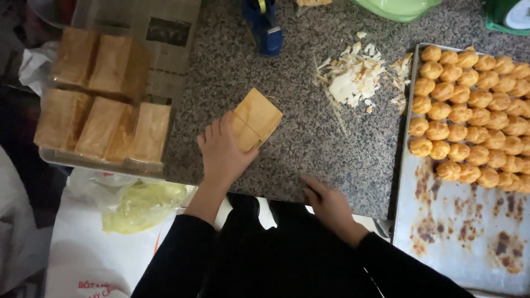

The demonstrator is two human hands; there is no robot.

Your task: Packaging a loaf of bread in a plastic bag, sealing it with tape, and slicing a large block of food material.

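A speckled grey granite counter (309, 143) filled the view, with a tray of brown loaves (105, 94) at nine o'clock, a baking tray (458, 221) of small golden puffs (475, 110) at three o'clock and a heap of pale trimmings (353, 77) at twelve. The left hand (223, 152) lay flat and spread on a cut tan loaf block (256, 118) near the centre. The right hand (331, 207) rested loosely curled and empty on the counter's near edge at six o'clock.
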